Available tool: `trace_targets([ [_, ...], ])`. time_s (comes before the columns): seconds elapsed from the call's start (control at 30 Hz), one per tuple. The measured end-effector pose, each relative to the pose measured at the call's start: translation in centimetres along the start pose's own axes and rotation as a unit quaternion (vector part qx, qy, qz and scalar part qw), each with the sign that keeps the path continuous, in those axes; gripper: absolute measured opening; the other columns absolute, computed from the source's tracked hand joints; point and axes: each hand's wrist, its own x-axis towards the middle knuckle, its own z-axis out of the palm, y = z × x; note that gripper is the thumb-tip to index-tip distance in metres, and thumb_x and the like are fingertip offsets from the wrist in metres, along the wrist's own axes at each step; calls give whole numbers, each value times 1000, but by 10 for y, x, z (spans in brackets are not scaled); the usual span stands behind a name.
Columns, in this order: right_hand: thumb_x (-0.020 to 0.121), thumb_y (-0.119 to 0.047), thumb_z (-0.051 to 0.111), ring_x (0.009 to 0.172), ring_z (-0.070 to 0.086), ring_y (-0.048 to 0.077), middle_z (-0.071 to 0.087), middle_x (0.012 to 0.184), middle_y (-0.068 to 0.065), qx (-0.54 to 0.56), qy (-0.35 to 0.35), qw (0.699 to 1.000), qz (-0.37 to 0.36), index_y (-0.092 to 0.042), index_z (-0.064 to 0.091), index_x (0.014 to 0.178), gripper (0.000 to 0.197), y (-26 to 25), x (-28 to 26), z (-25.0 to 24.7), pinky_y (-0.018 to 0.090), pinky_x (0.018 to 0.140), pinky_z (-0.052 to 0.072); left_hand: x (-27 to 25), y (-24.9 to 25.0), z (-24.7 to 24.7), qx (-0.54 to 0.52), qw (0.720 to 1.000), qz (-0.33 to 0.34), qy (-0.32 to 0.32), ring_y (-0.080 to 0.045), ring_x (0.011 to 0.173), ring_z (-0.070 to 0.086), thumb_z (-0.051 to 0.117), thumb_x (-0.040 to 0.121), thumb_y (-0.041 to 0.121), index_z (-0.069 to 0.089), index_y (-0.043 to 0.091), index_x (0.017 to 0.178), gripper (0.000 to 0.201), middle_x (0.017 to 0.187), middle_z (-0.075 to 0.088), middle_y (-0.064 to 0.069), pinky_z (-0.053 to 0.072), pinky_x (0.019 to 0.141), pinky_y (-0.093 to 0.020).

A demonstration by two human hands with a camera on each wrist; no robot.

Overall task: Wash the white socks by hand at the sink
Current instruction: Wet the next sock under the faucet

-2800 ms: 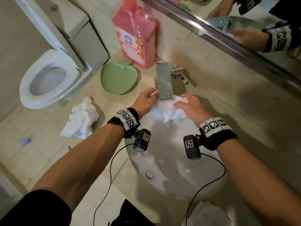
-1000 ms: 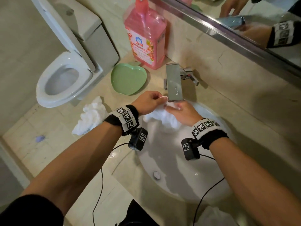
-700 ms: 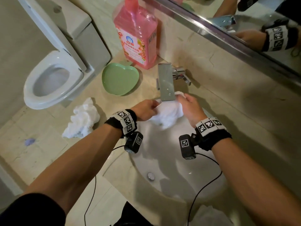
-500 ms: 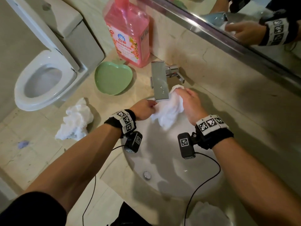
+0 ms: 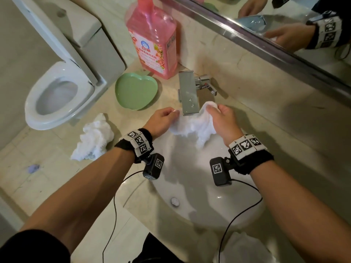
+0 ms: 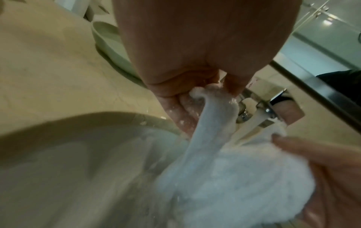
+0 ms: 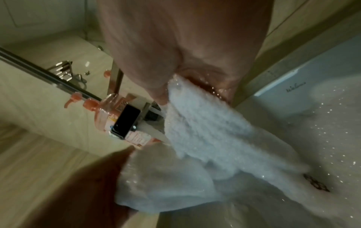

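A wet white sock (image 5: 191, 126) hangs stretched between both hands under the chrome tap (image 5: 189, 95), over the white sink basin (image 5: 190, 177). My left hand (image 5: 167, 118) pinches one end of the sock (image 6: 210, 98) in its curled fingers. My right hand (image 5: 220, 114) grips the other end, bunched in its fist (image 7: 195, 95), and the rest of the sock (image 7: 210, 138) droops toward the basin. Water runs from the spout (image 6: 261, 118) onto the fabric. A second crumpled white sock (image 5: 95, 137) lies on the counter, left of the basin.
A green heart-shaped dish (image 5: 135, 90) and a pink detergent bottle (image 5: 153, 40) stand on the beige counter (image 5: 266, 118) behind the basin. A toilet (image 5: 57, 92) is at the left. More white cloth (image 5: 245, 247) lies at the front edge. A mirror (image 5: 284, 25) runs above.
Both hands have drawn apart, so the sock now spreads wider under the tap. The left hand's end has moved left and the right hand has stayed by the spout.
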Motion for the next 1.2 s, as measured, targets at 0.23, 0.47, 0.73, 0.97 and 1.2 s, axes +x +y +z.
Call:
trace_targets([
  [0.23,98,-24,51,88,58,27,65,99,14,-191,-87,978,-19,-3,63,111,27,20,0,7,32,71,39,-17,24,-28,-25,998,32,37,-14,62,41,52,99,32,55,11,75,32,69,45,-3,36,63,-29],
  [0.47,90,-40,69,109,63,32,70,116,16,-246,19,969,3,-3,69,116,45,40,-3,-7,32,91,44,-20,21,-35,-56,995,-12,78,-18,62,42,55,97,29,55,12,72,30,69,44,-8,37,61,-29],
  [0.73,87,-13,70,96,67,33,72,98,12,-189,-76,979,-8,-6,71,108,21,34,-11,5,31,73,47,-18,8,6,4,998,-60,-10,-22,76,64,57,98,30,68,-2,96,33,94,67,-16,58,60,-26],
  [0.97,94,-19,63,65,52,27,51,59,-4,-255,29,958,-130,-12,70,85,14,30,-14,3,28,66,35,-8,1,26,14,995,-97,-34,-21,72,73,63,92,39,69,15,88,25,90,72,-6,63,69,-38],
  [1.2,102,-21,53,90,58,6,72,117,12,-234,-78,955,-168,-7,60,136,36,30,-27,31,7,77,36,-3,1,33,0,991,-131,-26,-17,69,74,63,84,42,71,15,84,28,72,75,1,62,76,-42],
])
